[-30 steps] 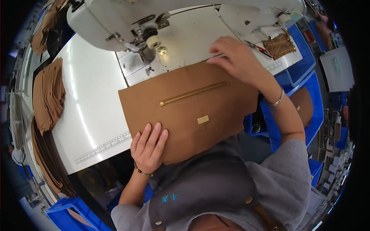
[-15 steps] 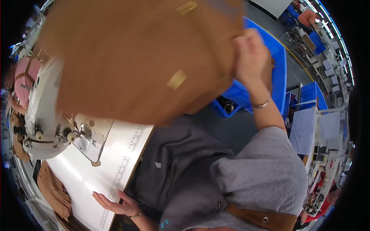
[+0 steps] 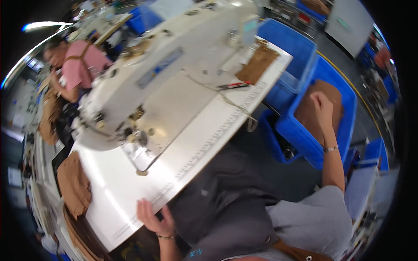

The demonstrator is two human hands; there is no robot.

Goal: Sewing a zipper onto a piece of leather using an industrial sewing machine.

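Note:
Over the blue bin (image 3: 305, 150) at the right, my right hand (image 3: 323, 106) is closed with its fingers curled. Brown fabric (image 3: 305, 115) lies in the bin beneath that hand; whether the fingers grip any of it is hidden. My left hand (image 3: 156, 219) is open at the front edge of the white sewing table (image 3: 109, 191), fingers apart and holding nothing. Beyond it stands a white sewing machine (image 3: 174, 65), its needle area (image 3: 137, 145) bare of cloth. Brown fabric pieces (image 3: 75, 182) are stacked at the table's left end.
Red-and-black snips (image 3: 235, 85) and a folded brown piece (image 3: 259, 63) lie at the table's far right. A second blue bin (image 3: 287, 48) stands behind the first. At the far left, a person in a pink top (image 3: 80, 65) sits at another station.
The large brown fabric held up by my right hand no longer hangs in front of the machine. That hand has lowered over the blue bin. My view has turned, and my left hand stays open.

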